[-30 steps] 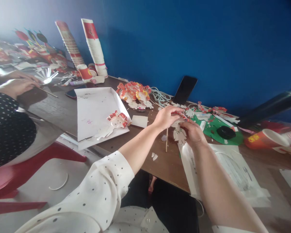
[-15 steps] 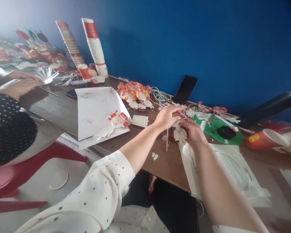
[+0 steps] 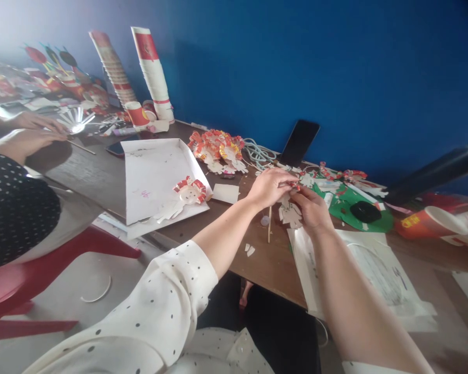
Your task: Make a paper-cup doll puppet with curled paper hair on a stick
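Both my hands meet over the table around a paper cutout figure [image 3: 289,213], whose cream body hangs below the fingers. Its red-and-white curled paper edge shows between the fingertips. My left hand [image 3: 271,186] pinches that curled edge from the left. From the right, my right hand [image 3: 314,209] grips the same figure, thumb and fingers closed. Just below lies a thin wooden stick [image 3: 269,226], with small white paper scraps [image 3: 250,250] nearby. A similar finished-looking figure with red curls [image 3: 190,192] rests on a white paper tray [image 3: 156,171] to the left.
Behind are a heap of curled paper figures [image 3: 218,148], blue cord [image 3: 257,153] and a phone [image 3: 300,141] against the wall. Tall cup stacks [image 3: 153,72] stand back left. Green paper [image 3: 343,210] and an orange cup [image 3: 429,223] are right. Another person's hands [image 3: 35,132] work at far left.
My fingers have shifted slightly at the curled edge of the figure, which stays held. The other person's hands have moved a little.
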Tool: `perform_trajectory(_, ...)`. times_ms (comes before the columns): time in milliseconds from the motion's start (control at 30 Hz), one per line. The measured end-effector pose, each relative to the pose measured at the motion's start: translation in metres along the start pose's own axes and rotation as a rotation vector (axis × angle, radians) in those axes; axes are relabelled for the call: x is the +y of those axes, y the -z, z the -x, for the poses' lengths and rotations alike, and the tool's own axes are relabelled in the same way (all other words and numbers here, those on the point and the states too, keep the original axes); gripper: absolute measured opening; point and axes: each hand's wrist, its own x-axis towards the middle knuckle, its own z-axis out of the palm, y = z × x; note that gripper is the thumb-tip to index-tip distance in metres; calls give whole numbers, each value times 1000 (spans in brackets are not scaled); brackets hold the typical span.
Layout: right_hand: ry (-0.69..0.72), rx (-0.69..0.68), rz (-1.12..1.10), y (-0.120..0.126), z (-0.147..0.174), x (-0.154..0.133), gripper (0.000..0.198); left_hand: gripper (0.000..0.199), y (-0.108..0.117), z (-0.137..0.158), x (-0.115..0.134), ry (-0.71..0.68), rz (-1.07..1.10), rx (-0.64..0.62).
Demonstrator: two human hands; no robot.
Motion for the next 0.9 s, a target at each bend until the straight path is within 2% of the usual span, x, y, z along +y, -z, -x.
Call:
perform_trajectory(167,99,83,161,2,0,1,33,26,0,1,-2,38,9,25)
perform_trajectory(333,146,102,284,2,2,-1,27,31,0,1,-6,16,8,7)
perform_trajectory(600,115,107,236,3,1,-1,25,34,0,-1,-4,10,63,-37)
perform_trajectory(700,73,119,171,3,-1,1,26,39,1,0,-1,20,154,-43)
perform_trajectory(800,12,151,67,2,-2,0,23,50,6,2,4,114,320,-19)
perform_trajectory(900,-46,188,-61,3,-3,-2,15,58,11,1,6,315,498,45)
